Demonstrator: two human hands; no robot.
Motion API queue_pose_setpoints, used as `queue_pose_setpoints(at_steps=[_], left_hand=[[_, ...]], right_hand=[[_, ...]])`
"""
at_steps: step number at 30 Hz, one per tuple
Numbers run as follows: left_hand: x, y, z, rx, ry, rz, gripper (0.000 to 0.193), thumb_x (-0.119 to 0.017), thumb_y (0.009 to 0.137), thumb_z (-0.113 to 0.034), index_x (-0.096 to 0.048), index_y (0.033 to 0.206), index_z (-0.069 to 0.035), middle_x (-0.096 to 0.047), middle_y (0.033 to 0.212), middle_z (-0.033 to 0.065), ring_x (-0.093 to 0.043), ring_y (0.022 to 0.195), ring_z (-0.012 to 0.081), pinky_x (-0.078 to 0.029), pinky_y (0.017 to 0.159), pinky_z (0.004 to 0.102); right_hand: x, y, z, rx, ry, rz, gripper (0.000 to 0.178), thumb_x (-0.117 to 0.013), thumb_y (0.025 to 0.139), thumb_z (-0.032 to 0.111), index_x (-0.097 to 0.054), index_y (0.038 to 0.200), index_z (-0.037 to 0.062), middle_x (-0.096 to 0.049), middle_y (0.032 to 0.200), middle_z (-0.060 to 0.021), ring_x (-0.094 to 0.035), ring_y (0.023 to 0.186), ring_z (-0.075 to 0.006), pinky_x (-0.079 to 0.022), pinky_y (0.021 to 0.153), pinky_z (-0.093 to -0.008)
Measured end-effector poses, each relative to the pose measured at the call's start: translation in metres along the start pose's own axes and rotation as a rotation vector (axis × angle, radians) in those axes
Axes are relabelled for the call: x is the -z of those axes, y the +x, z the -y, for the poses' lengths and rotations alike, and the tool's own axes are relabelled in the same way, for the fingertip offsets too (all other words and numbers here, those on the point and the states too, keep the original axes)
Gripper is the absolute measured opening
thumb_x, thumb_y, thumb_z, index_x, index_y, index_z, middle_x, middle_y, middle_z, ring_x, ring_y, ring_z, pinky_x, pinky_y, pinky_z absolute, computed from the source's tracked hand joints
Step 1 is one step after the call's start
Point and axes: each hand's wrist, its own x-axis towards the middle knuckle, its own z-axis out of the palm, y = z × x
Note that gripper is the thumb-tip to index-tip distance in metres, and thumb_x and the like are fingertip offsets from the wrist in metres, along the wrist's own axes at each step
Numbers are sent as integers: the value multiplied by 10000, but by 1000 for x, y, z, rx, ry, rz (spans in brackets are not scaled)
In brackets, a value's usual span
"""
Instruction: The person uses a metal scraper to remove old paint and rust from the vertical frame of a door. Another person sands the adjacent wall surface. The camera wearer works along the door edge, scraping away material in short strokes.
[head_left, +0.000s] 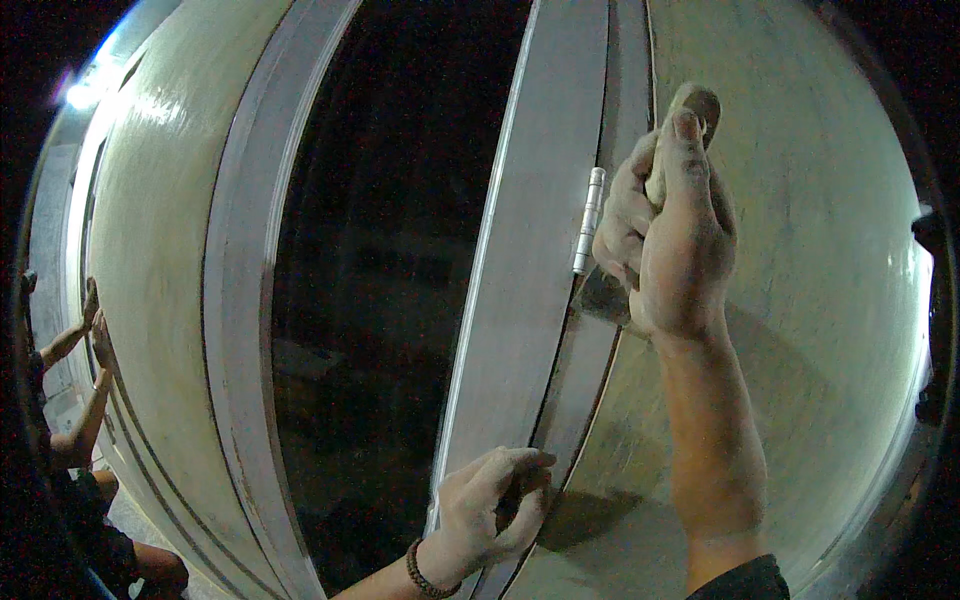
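Note:
My right hand [685, 230], coated in pale dust, is raised against the yellow-green panel [800, 250] beside a metal hinge [590, 220]. Its fingers wrap round a pale, round-ended block [697, 102] whose upper end sticks out past the thumb; the rest lies hidden in the palm. Lower down, my left hand [490, 505], dusty too and with a dark bracelet at the wrist, is near the grey frame strip [545, 250]. Its fingers are loosely curled, with a dark gap between thumb and fingers, and no held thing shows.
A dark glass-like opening [390, 260] lies left of the frame strip. Past it, a second yellow-green panel [160, 230] curves away. At the far left, another person's hands [97, 325] touch that panel's edge. A bright lamp [82, 95] shines at the upper left.

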Motion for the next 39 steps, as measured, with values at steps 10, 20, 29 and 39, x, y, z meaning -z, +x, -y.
queue_pose_setpoints(at_steps=[10,20,29,39], left_hand=[[-17,-12,4,-52,33,45,277,-590,809,16,-677,1069,53,-730,874,133,-728,771,185,-578,732,290],[-25,-8,12,-84,37,25,271,-585,792,27,-685,1043,49,-712,825,118,-692,701,165,-545,656,267],[-31,-10,18,-121,17,-6,264,-579,780,45,-692,1018,40,-696,805,111,-674,672,172,-529,638,263],[-34,-22,22,-100,32,-13,260,-558,787,24,-692,1009,39,-701,816,125,-701,706,199,-547,659,287]], right_hand=[[13,-25,7,-186,-54,-53,472,-512,1049,542,-481,808,138,-372,554,59,-320,394,-65,-230,383,-262],[30,-34,-7,-54,-40,-86,462,-402,1079,530,-436,804,160,-317,549,56,-261,398,-69,-225,374,-264],[33,-59,-20,-103,-107,-22,445,-345,1095,517,-453,869,150,-320,544,48,-260,386,-74,-209,358,-270],[40,-71,-24,-125,-39,2,419,-443,1076,507,-459,865,145,-372,565,55,-313,405,-61,-242,379,-252]])
